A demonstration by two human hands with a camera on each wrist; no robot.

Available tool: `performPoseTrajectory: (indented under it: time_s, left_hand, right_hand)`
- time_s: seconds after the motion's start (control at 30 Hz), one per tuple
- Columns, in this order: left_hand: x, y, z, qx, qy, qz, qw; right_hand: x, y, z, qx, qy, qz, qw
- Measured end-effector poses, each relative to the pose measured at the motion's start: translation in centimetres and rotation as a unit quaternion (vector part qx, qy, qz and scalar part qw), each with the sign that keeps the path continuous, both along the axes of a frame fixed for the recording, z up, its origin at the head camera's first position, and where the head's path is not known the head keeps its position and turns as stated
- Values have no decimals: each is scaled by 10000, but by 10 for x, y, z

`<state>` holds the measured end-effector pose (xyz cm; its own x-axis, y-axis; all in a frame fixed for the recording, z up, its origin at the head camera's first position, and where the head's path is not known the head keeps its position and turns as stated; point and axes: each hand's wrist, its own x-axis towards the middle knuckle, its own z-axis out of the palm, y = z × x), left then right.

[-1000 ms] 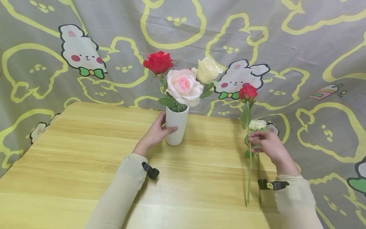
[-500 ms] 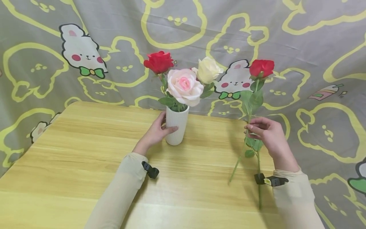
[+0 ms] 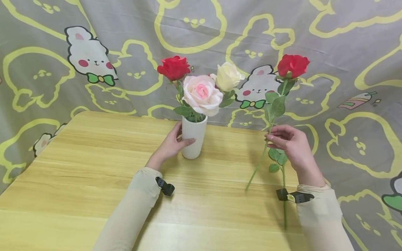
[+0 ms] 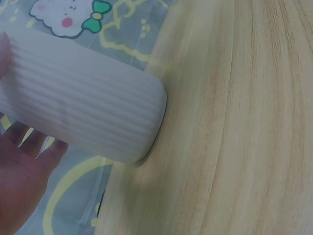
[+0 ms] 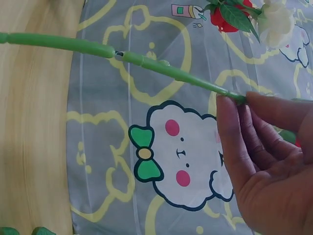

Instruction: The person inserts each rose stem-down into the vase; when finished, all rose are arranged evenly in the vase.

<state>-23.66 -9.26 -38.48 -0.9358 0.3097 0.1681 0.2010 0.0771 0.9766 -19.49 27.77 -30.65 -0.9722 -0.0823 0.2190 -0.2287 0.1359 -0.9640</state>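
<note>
My left hand (image 3: 170, 143) grips a white ribbed vase (image 3: 194, 137), thumb across its front. The vase stands upright on the table and holds a red rose (image 3: 173, 68), a pink rose (image 3: 202, 94) and a white rose (image 3: 229, 76). In the left wrist view, the vase (image 4: 83, 93) has its base on the wood. Off to the right, my right hand (image 3: 290, 143) pinches the green stem of another red rose (image 3: 293, 66). That rose leans, bloom up and to the right, with the stem (image 5: 166, 69) slanting down towards the vase side.
Below my right hand lies another leafy flower stem (image 3: 284, 212) on the wooden table (image 3: 94, 167); its bloom is hidden behind the hand. A grey curtain (image 3: 132, 21) with yellow outlines and rabbit prints hangs behind the table and along both sides.
My right hand has raised the red rose off the table and tilted it, its stem end swinging left and up. The left hand and vase have stayed put.
</note>
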Motion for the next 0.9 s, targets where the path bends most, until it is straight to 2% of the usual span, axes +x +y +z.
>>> performPoseTrajectory:
  time_s: [0.07,0.3,0.63,0.9]
  left_hand:
    - [-2,0,-3,23,4,4,10000]
    - [-17,-1,-27,111,115,53,9999]
    - [-18,0,-29,-9,245,132,9996]
    - [-19,-1,-31,30,216,119,9997]
  right_hand:
    - [0,-1,0,-4,129,5,9999]
    - [0,-10,3,-312,684,-20,9972]
    - [3,-25,19,-669,1217,-91,9903]
    - [7,-39,37,-1262,1565,9,9796]
